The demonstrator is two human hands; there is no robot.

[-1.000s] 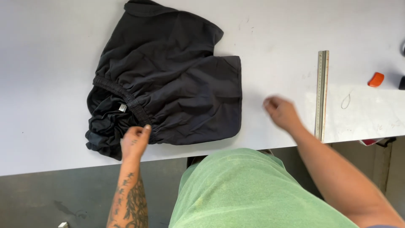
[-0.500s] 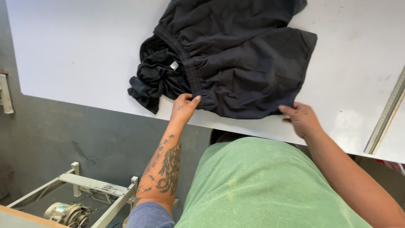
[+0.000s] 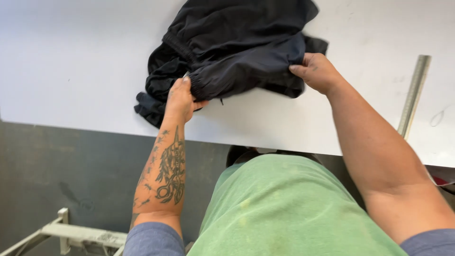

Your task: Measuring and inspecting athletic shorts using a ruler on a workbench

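Left hand [image 3: 181,97] was closed on the gathered waistband edge of the black garment [image 3: 232,47], fingers pinching the cloth. Right hand [image 3: 316,72] gripped the garment's opposite edge, thumb on top. The garment lay bunched between and beyond both hands on the white table [image 3: 71,61]. A metal ruler [image 3: 413,95] lay right of the right hand.

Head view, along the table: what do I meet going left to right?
Left hand gripping the black garment → right hand gripping its other end → metal ruler lying on the white table.
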